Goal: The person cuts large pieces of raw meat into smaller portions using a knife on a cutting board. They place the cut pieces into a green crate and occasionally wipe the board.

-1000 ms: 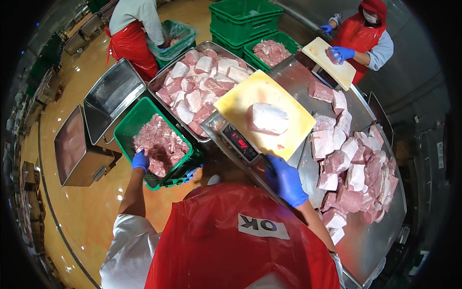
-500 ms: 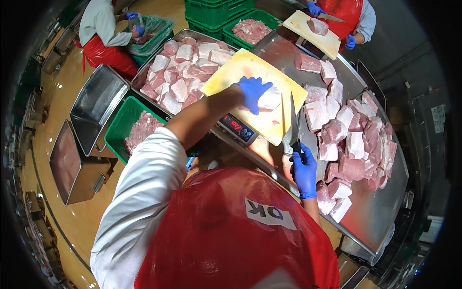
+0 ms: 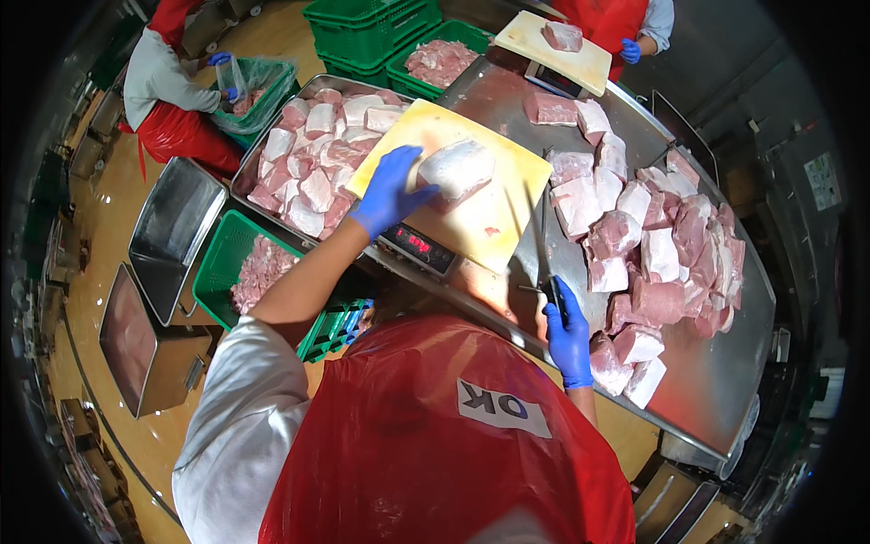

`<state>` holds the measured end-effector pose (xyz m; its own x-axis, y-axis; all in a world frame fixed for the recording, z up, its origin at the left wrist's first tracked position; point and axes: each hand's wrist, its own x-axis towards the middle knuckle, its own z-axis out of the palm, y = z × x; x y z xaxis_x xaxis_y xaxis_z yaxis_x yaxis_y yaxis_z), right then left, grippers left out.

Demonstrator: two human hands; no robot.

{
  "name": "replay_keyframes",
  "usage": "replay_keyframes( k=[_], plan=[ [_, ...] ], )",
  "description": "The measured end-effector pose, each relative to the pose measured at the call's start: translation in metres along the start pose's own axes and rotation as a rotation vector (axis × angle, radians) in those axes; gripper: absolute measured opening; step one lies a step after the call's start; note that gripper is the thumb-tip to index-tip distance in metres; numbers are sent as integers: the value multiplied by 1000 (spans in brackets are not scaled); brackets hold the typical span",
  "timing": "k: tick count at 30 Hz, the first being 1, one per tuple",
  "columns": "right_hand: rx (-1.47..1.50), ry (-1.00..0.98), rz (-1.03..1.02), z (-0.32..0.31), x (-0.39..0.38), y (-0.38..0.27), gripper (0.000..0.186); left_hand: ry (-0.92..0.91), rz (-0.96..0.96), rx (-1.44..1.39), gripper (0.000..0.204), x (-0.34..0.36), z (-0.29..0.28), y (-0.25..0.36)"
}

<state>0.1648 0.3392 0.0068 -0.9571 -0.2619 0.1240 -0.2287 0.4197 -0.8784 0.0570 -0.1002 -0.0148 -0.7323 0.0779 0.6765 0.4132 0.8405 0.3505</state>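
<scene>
On the yellow cutting board (image 3: pixel 503 238) lies a block of raw meat (image 3: pixel 456 170) with a pale fatty top. My left hand (image 3: pixel 393 192), in a blue glove, is beside the block's left side. Its fingers are spread and the thumb reaches to the meat's near edge; whether it touches I cannot tell. My gloved right hand (image 3: pixel 569 335) grips the dark handle of a knife (image 3: pixel 542 238) at the table's front edge. The blade points away from me, along the board's right side. A scale (image 3: pixel 417 247) with a lit red display shows at the board's near left edge.
Several meat blocks (image 3: pixel 660 254) are heaped on the steel table (image 3: pixel 702 385) at right. A metal tray (image 3: pixel 246 178) of meat stands left of the board, with a green crate (image 3: pixel 213 263) of trimmings nearer. Co-workers in red aprons (image 3: pixel 186 140) stand far left and far right.
My left hand has drawn back leftward off the top of the meat block, uncovering it. My right hand keeps the knife by the board. The whole view has shifted slightly.
</scene>
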Motion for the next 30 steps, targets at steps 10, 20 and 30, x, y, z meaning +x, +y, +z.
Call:
replay_keyframes(
  k=[10,20,30],
  plan=[
    [-393,-354,-328,45,109,-58,59,275,-244,-86,32,-63,35,37],
    [-690,-545,-375,32,142,-96,58,353,-208,-159,23,-53,39,47],
    [-896,-668,-382,45,185,-149,50,171,-305,-169,21,-79,65,52]
  ],
)
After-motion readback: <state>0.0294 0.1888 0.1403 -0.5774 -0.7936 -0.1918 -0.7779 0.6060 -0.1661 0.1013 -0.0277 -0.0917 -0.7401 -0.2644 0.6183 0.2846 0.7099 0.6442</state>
